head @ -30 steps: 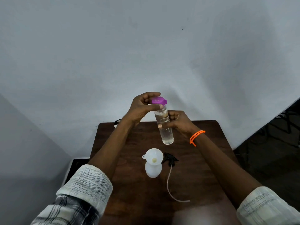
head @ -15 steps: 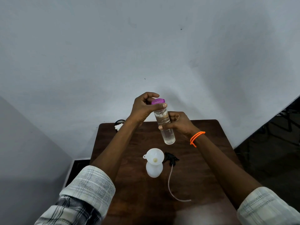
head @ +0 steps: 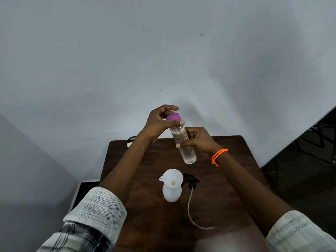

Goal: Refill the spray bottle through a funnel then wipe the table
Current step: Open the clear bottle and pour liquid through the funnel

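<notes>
A clear water bottle (head: pixel 187 151) with a purple cap (head: pixel 173 117) is held up above the far half of the brown table (head: pixel 227 179). My right hand (head: pixel 198 140) grips the bottle's body. My left hand (head: pixel 160 122) has its fingers and thumb curled round the purple cap. Below, a white spray bottle (head: pixel 171 194) stands upright with a white funnel (head: pixel 172 178) seated in its neck. The black spray head (head: pixel 190 180) lies beside it on the right, its thin tube (head: pixel 190 213) trailing toward me.
A small white and black object (head: pixel 130 141) lies at the table's far left corner, partly hidden by my left arm. A grey wall rises right behind the table. Dark floor and black furniture legs (head: pixel 318 139) lie to the right.
My left hand has shifted its grip around the purple cap, thumb moving across the front. The bottle stays held in about the same place, tilted slightly.
</notes>
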